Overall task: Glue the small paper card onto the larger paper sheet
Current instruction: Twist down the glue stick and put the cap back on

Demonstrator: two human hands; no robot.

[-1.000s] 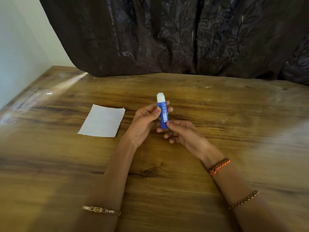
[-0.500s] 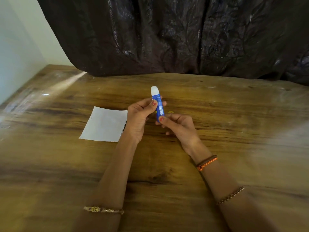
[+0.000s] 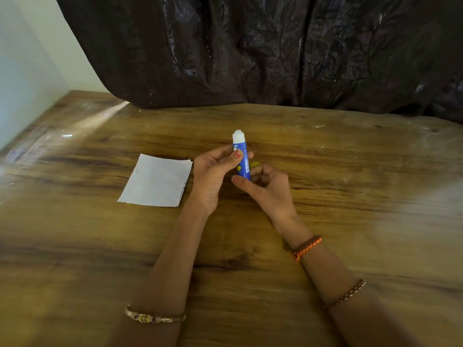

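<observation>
A blue glue stick (image 3: 242, 161) with its white glue tip up stands upright above the middle of the wooden table (image 3: 350, 196). My left hand (image 3: 213, 179) grips its upper body between thumb and fingers. Its lower end is pinched by my right hand (image 3: 265, 189), whose fingers curl round the base. A small yellow piece (image 3: 255, 164) shows just behind the stick by my right fingers. White paper (image 3: 157, 182) lies flat on the table just left of my left hand; a second edge shows along its right side, so it looks like stacked sheets.
A dark crinkled curtain (image 3: 250, 51) hangs along the table's far edge. A pale wall (image 3: 27, 71) borders the left side. Bare wood stretches to the right of my hands and in front of them.
Both hands keep hold of the glue stick in much the same place. My right fingers have curled more tightly round its base, and a yellow piece now shows behind it.
</observation>
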